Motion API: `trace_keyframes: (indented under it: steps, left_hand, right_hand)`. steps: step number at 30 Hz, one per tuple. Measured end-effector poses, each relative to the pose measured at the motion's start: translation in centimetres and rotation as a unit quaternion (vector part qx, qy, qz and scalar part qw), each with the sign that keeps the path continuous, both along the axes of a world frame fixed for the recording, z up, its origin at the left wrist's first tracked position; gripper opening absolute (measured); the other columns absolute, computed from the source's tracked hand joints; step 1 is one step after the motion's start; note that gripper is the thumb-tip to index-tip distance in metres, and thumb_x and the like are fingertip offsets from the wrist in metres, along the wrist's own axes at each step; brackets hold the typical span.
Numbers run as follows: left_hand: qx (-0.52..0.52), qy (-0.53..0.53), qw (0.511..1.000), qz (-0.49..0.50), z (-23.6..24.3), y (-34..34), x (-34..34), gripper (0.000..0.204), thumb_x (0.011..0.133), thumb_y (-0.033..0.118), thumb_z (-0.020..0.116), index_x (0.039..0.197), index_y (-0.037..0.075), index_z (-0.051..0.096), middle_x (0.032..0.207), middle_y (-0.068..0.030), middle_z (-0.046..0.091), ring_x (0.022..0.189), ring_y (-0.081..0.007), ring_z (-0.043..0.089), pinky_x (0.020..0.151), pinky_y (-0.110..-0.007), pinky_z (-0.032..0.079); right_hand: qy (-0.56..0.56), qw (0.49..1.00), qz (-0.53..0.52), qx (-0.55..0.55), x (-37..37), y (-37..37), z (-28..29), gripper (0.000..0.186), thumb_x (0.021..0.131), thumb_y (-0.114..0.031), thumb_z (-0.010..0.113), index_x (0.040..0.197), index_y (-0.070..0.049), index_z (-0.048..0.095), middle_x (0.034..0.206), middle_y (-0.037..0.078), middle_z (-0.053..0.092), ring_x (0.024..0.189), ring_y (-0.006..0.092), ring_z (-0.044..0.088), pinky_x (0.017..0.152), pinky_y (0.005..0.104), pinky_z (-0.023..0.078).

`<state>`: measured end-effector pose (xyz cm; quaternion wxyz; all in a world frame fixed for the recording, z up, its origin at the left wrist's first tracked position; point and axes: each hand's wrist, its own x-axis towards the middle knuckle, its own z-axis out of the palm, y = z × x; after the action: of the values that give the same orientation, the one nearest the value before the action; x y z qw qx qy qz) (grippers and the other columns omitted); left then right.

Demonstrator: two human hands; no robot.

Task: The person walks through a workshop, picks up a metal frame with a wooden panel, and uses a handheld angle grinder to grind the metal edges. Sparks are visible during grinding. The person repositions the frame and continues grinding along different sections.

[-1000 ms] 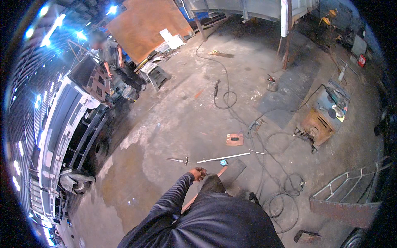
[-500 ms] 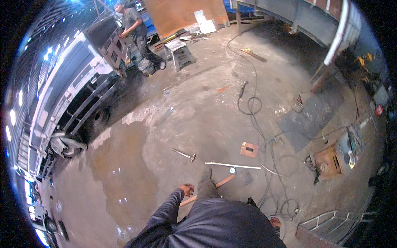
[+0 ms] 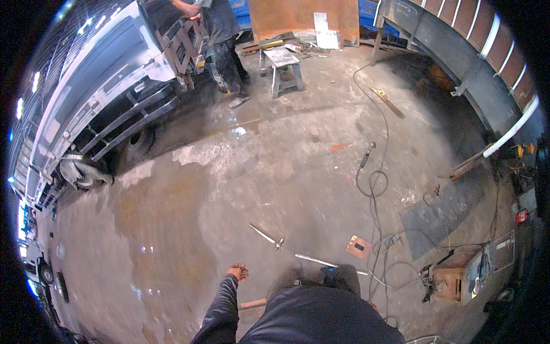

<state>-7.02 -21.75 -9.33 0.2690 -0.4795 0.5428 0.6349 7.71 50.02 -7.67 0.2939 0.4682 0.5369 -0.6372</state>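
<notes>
My left hand (image 3: 238,272) hangs beside my legs over the concrete floor, fingers loosely bent and apart, with nothing visible in it. Only a sliver of my right hand (image 3: 373,307) shows at the right edge of my body; its fingers are hidden. On the floor ahead lie a hammer (image 3: 278,244) with a long rod-like tool beside it, a pale straight bar (image 3: 312,259) partly behind my feet, and a small copper-coloured plate with a slot (image 3: 358,247). An orange-brown strip (image 3: 252,304) lies beside my left leg.
A truck (image 3: 97,80) stands at left, with a co-worker (image 3: 220,51) beside it. A step stool (image 3: 283,63) and rusty sheet (image 3: 303,26) are behind; a raised steel body (image 3: 452,54) is at right. Cables (image 3: 372,189) run toward a welding machine (image 3: 450,275); a dark mat (image 3: 424,223) lies nearby.
My view has swung, bringing the truck and co-worker closer to the top centre. My left hand hangs farther left in view, and my feet now cover part of the bar.
</notes>
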Motion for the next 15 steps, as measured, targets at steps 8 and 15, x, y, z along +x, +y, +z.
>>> trace_keyframes:
  steps: [8,15]
  left_hand:
    - [0.008,0.004,1.000,0.005,1.1,2.3,-8.6,0.025,0.105,0.028,0.043,0.113,0.012,0.061,0.101,-0.0130,0.071,0.072,-0.0299,0.069,0.058,-0.046,0.056]
    - [-0.102,0.056,0.892,-0.436,3.0,5.6,-16.0,0.035,0.105,0.025,0.040,0.130,0.004,0.054,0.109,-0.0187,0.071,0.082,-0.0344,0.070,0.065,-0.047,0.058]
  right_hand:
    - [-0.007,0.948,-0.114,-0.298,-10.8,0.4,-4.1,0.024,0.082,-0.035,0.063,0.083,-0.011,0.059,0.078,0.012,0.059,0.066,0.0340,0.053,0.059,0.0504,0.046]
    - [0.078,0.964,0.233,0.107,-27.2,-2.9,-9.3,0.033,0.089,-0.034,0.055,0.092,-0.004,0.067,0.089,0.018,0.069,0.080,0.0344,0.067,0.066,0.0510,0.052]
